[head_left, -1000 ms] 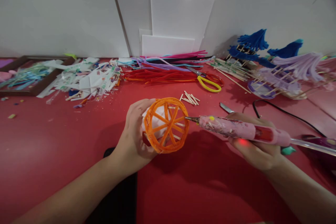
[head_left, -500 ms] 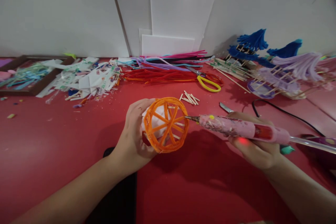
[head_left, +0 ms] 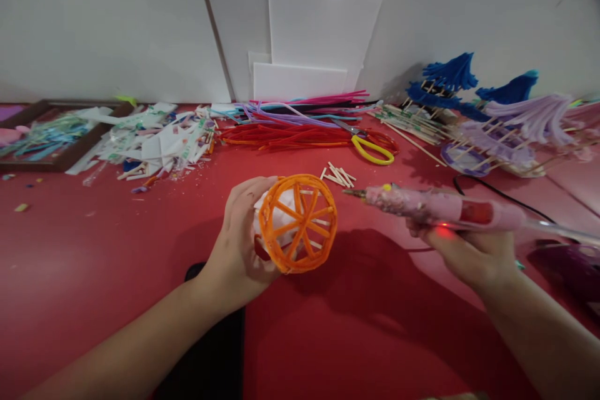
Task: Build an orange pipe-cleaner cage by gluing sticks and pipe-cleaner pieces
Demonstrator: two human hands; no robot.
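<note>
Head view: left hand (head_left: 244, 237), fingers curled round the orange spoked fuzzy wheel (head_left: 304, 223) above the red bench (head_left: 365, 337); right fingers wrapped round the pink glue gun (head_left: 435, 206), nozzle apart. Best keep wheel steady, nozzle close.

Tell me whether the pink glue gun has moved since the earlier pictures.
Yes: the glue gun has shifted right, its nozzle now clear of the orange wheel's rim and nearer the short sticks on the table.

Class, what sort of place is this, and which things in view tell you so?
Probably a craft workspace: a pink glue gun, bundled red pipe cleaners and yellow-handled metal scissors show it.
</note>
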